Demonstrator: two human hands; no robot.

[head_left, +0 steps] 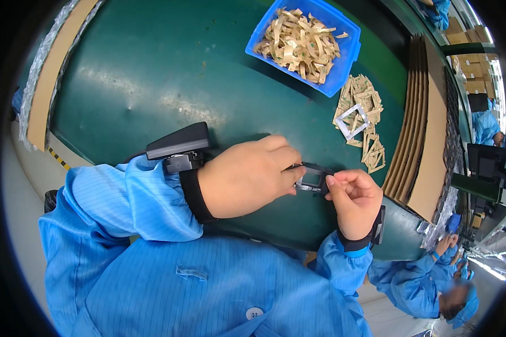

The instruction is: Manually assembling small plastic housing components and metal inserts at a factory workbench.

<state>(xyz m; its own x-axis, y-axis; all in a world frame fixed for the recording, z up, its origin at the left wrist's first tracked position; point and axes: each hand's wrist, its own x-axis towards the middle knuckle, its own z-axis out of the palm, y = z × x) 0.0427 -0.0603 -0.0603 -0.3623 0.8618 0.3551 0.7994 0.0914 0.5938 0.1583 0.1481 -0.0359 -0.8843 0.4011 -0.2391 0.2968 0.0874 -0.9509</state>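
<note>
A small dark rectangular frame point(313, 178) with a greyish window in its middle is held just above the green table, close to its near edge. My left hand point(252, 175) is closed on the frame's left end, its fingers bent over the edge. At the opposite end, thumb and fingertips of my right hand point(355, 201) pinch together on the frame's corner. Whether a thin piece also sits in that pinch is too small to tell. Part of the frame is covered by the fingers of both hands.
A blue bin point(346, 56) full of tan paper strips stands at the far side. Right of it lie a heap of thin tan frames point(371, 95) and a white frame point(351, 122). Cardboard sheets point(416, 123) line the right edge; a cardboard strip point(56, 78) borders the left.
</note>
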